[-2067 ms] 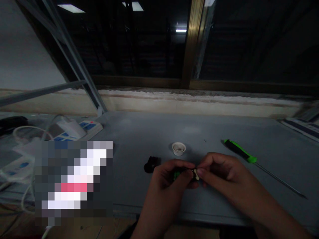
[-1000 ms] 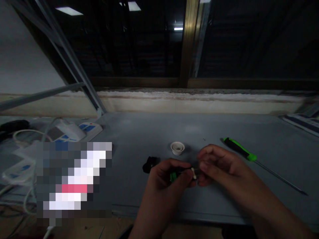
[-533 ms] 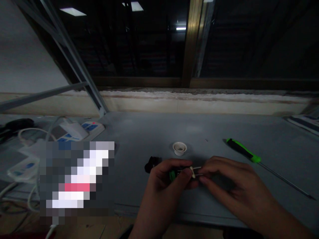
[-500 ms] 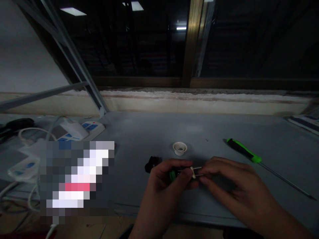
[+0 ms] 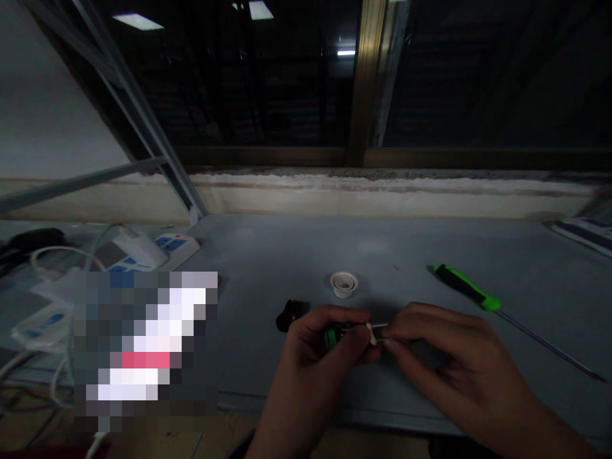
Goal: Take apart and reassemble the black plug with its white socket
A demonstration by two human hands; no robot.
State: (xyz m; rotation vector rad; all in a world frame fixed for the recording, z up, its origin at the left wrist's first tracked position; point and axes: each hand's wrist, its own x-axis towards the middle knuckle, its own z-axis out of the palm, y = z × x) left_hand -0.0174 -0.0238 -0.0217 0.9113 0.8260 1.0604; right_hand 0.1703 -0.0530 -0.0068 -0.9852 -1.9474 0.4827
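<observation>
My left hand (image 5: 322,357) is closed around a small assembly with a green part (image 5: 329,338) and a cream-coloured end piece (image 5: 371,334), its thumb pressing near that piece. Two thin metal rods (image 5: 380,326) stick out of the cream piece to the right. My right hand (image 5: 444,354) pinches at the far ends of these rods with thumb and forefinger; its fingertips hide the ends. Just beyond my hands stands a white round cup-like part (image 5: 343,284). A black lobed part (image 5: 289,315) lies left of my left hand, partly behind it.
A screwdriver with a green and black handle (image 5: 466,288) lies on the grey table (image 5: 268,255) at right. At left are power strips (image 5: 184,247) with plugs and white cables, and a blurred-out patch. A flat object (image 5: 586,234) lies at the far right, and a window is behind.
Both hands keep their grips almost unchanged. The rods and the cream piece have shifted slightly at my fingertips. The whole view has moved a little.
</observation>
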